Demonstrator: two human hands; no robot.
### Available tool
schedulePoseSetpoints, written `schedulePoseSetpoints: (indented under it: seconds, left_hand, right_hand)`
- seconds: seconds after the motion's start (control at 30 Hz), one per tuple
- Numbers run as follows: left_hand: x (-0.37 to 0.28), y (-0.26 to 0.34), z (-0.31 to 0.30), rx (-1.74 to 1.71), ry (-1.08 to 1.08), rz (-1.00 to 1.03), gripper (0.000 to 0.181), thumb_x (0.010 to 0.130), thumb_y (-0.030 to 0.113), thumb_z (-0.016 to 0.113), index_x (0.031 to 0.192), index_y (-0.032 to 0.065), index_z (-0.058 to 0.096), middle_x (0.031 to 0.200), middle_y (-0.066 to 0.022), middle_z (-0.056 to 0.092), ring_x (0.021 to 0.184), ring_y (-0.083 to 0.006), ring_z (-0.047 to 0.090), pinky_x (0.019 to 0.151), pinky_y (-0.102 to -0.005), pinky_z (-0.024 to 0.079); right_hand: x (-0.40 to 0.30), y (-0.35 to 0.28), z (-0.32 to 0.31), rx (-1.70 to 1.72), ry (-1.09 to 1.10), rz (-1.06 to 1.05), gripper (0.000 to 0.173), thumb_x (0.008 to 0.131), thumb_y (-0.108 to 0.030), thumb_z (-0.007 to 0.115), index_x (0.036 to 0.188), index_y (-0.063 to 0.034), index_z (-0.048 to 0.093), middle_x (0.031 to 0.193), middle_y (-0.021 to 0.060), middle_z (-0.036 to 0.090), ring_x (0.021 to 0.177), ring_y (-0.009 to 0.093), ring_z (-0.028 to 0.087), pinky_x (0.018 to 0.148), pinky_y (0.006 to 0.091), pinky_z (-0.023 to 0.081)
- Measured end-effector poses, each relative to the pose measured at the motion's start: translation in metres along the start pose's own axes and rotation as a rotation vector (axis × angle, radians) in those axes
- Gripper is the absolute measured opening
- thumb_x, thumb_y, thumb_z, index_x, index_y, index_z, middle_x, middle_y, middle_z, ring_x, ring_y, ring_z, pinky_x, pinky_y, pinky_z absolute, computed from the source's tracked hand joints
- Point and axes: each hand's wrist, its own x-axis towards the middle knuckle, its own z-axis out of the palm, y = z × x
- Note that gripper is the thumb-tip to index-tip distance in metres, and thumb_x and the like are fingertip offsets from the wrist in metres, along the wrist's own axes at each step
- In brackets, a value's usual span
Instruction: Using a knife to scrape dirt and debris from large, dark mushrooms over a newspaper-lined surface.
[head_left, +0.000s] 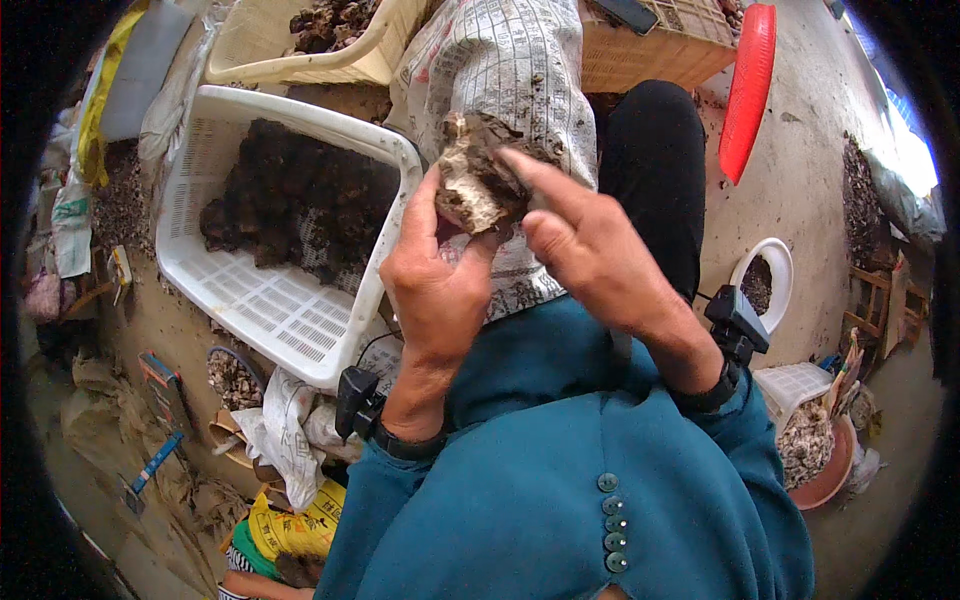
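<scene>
My left hand (442, 289) grips a dirt-crusted dark brown clump (480, 176), which looks like a mushroom or other fungus with a pale, whitish face. It is held over a white woven sack (517, 67) draped across my lap, with dark crumbs scattered on it. The extended index finger of my right hand (592, 247) reaches onto the clump's right side, and the thumb sits close to its lower right edge. The other right fingers are curled out of sight, so whether they hold a small tool is hidden. Left of my hands, a white plastic basket (259, 307) contains many similar dark clumps (300, 187).
A cream crate (300, 71) with more clumps stands ahead; another crate (645, 56) carries a dark flat object (626, 13). A red plastic rim (750, 94), a white bucket (784, 281) and a reddish basin (840, 472) lie rightward. Another person's arm (262, 585) shows at lower left.
</scene>
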Motion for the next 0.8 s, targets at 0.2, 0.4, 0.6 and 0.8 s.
schedulePoseSetpoints:
  seconds: [0.2,0.4,0.6,0.8]
  left_hand:
    - [0.003,-0.003,-0.018,-0.331,-0.035,-0.080,0.056,0.077,-0.006,0.069,0.127,-0.0063,0.045,0.114,-0.0132,0.060,0.102,-0.0179,0.059,0.090,-0.0305,0.048]
    - [0.004,-0.003,-0.021,-0.242,-0.064,-0.099,0.062,0.078,-0.006,0.068,0.133,-0.0052,0.039,0.119,-0.0141,0.057,0.105,-0.0188,0.057,0.091,-0.0305,0.047]
    - [0.002,0.006,-0.029,-0.268,0.014,-0.024,0.067,0.077,-0.005,0.070,0.135,-0.0046,0.036,0.117,-0.0146,0.057,0.104,-0.0187,0.057,0.090,-0.0303,0.047]
    - [0.002,0.007,-0.030,0.043,-0.044,0.001,0.079,0.074,-0.004,0.073,0.141,0.0024,0.030,0.129,-0.0138,0.050,0.110,-0.0197,0.054,0.095,-0.0316,0.045]
  right_hand:
    - [0.013,-0.035,-0.045,0.365,-0.169,0.632,0.052,0.092,-0.017,0.047,0.139,0.0024,0.035,0.090,0.0118,0.062,0.076,0.018,0.058,0.070,0.0286,0.048]
    - [-0.005,-0.018,-0.033,0.070,-0.194,0.248,0.054,0.094,-0.009,0.046,0.145,-0.0061,0.030,0.128,0.0131,0.055,0.108,0.017,0.056,0.093,0.0271,0.041]
    - [-0.016,-0.027,-0.043,0.091,-0.326,0.445,0.053,0.087,0.002,0.049,0.140,-0.0058,0.040,0.130,0.0178,0.053,0.116,0.023,0.055,0.097,0.0293,0.040]
    - [-0.035,-0.014,-0.040,-0.004,-0.489,0.454,0.060,0.083,0.005,0.052,0.140,-0.0114,0.042,0.118,0.0202,0.058,0.103,0.033,0.060,0.092,0.0331,0.044]
